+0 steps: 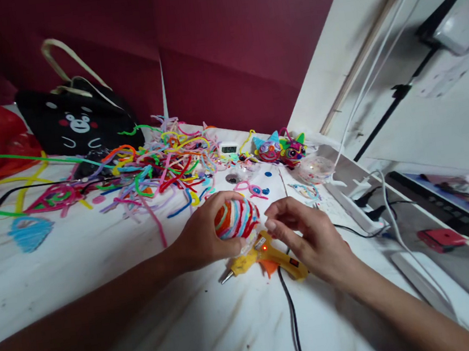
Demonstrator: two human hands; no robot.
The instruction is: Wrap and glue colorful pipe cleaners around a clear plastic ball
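Observation:
My left hand (201,231) is wrapped round a ball covered in coloured pipe cleaners (236,219), with red, white, light blue and orange stripes. Close to the ball's right side, my right hand (313,240) has its thumb and fingertips pinched together. Whatever may be between them is too small to make out. Below both hands a yellow glue gun (243,262) lies on the table, its red light lit and its metal nozzle pointing left. An orange scrap (270,268) sits under the glue gun. The gun's black cord (291,311) runs toward me.
Loose pipe cleaners (173,160) heap up at the back left, before a black bag (78,123) and a red plastic bag (3,141). Behind my hands stand a small digital timer (228,149) and two decorated balls (268,148). A power strip (356,209) with cords lies right.

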